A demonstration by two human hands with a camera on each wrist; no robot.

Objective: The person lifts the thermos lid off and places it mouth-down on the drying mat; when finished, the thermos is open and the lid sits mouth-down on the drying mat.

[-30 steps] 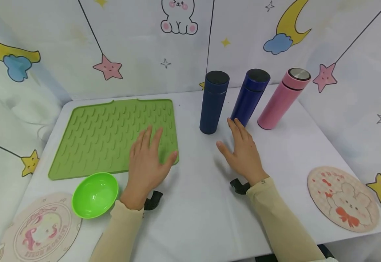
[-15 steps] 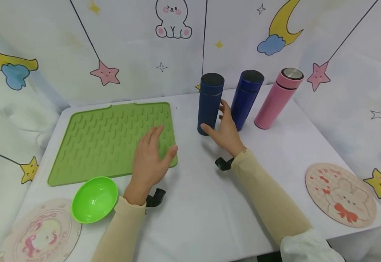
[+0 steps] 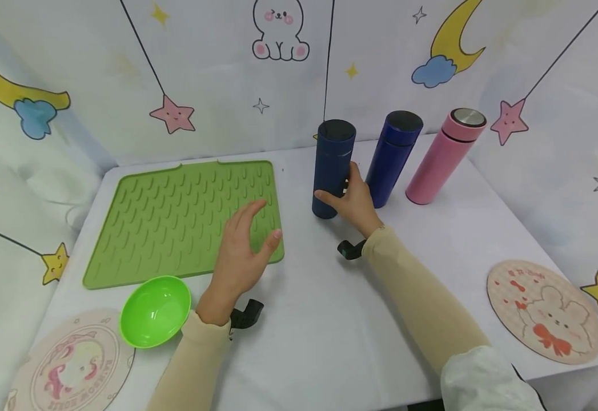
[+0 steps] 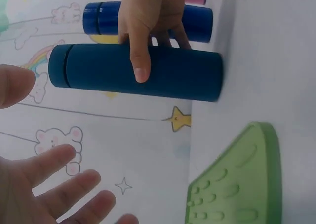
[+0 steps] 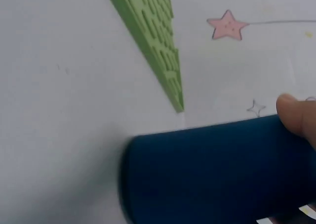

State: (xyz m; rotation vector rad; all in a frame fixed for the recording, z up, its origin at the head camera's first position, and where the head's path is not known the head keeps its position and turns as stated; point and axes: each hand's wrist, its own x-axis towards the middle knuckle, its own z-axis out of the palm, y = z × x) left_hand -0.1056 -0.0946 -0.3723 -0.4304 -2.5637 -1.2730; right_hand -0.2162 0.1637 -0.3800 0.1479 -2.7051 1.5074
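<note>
My right hand (image 3: 356,201) holds the dark navy thermos bottle (image 3: 332,162), thumb across its near side and fingers round its right. In the right wrist view the thumb (image 5: 294,116) lies against the same navy bottle (image 5: 212,169), which stands upright; whether its base touches the table I cannot tell. A brighter blue thermos (image 3: 392,160) is just right of that hand, with a pink thermos (image 3: 445,157) beyond it. My left hand (image 3: 238,254), fingers spread and slightly bent, hovers by the near right part of the green ridged mat (image 3: 175,222), holding nothing.
A bright green bowl (image 3: 155,313) sits left of my left wrist, by a round pink-printed placemat (image 3: 72,368). Another round placemat with a bear (image 3: 545,314) lies at the table's right. A patterned cloth backdrop (image 3: 216,68) rises behind the white table (image 3: 319,342).
My right hand has moved left from before the blue thermos to the navy one and taken hold of it. The left hand has moved slightly right, its fingers more bent.
</note>
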